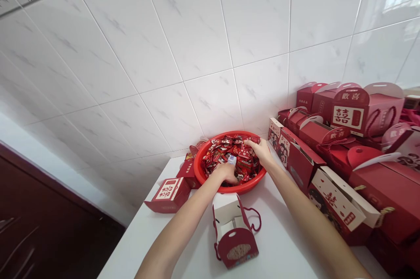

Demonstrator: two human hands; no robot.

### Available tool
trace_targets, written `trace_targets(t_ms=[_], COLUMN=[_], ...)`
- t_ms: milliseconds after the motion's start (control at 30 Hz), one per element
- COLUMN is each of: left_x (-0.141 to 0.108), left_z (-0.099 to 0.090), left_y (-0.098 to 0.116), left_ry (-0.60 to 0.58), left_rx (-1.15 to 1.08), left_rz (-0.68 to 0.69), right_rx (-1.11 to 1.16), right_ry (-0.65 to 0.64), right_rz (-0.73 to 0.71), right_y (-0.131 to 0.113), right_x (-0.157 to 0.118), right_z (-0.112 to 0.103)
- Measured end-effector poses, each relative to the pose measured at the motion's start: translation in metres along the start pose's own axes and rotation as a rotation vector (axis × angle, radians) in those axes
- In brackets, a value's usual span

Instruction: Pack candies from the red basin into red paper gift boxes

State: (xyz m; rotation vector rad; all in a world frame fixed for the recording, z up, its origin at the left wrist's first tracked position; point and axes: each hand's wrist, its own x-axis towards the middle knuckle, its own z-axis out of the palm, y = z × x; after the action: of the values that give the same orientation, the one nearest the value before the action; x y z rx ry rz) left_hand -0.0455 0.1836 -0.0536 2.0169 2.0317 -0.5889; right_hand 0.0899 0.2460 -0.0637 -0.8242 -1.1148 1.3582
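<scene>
A round red basin (244,190) full of red-wrapped candies (243,153) stands against the wall. My left hand (227,172) reaches down into the candies near the basin's front; its fingertips are hidden among the wrappers. A small white and blue packet (232,159) lies right beside it. My right hand (260,150) is at the basin's right side, thumb and fingers apart over the candies, holding nothing that shows. Between my forearms, just in front of the basin, stands an open dark red box (238,246) with a white inside and red cord handles.
Several red gift boxes (349,114) are piled along the right side. Two more red boxes, one of them with a white label (168,188), sit left of the basin. The white table (138,239) ends at the left, and a tiled wall rises behind.
</scene>
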Motion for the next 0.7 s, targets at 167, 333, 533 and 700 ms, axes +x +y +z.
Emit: trace_targets(t_ms=[167, 333, 533, 700], left_x=[0.002, -0.004, -0.002, 0.009], left_z=[-0.001, -0.001, 0.009, 0.017], left_y=[0.003, -0.001, -0.025, -0.042], left_ry=[-0.024, 0.065, 0.238, 0.524], left_rx=[0.036, -0.037, -0.421, -0.872], left_rz=[-0.041, -0.034, -0.039, 0.021], right_rx=[-0.005, -0.014, 0.029, 0.060], right_ry=[-0.005, 0.003, 0.009, 0.012], right_rz=[-0.013, -0.006, 0.001, 0.005], right_y=[0.001, 0.000, -0.002, -0.002], right_x=[0.001, 0.000, 0.000, 0.002], right_z=[0.001, 0.003, 0.002, 0.001])
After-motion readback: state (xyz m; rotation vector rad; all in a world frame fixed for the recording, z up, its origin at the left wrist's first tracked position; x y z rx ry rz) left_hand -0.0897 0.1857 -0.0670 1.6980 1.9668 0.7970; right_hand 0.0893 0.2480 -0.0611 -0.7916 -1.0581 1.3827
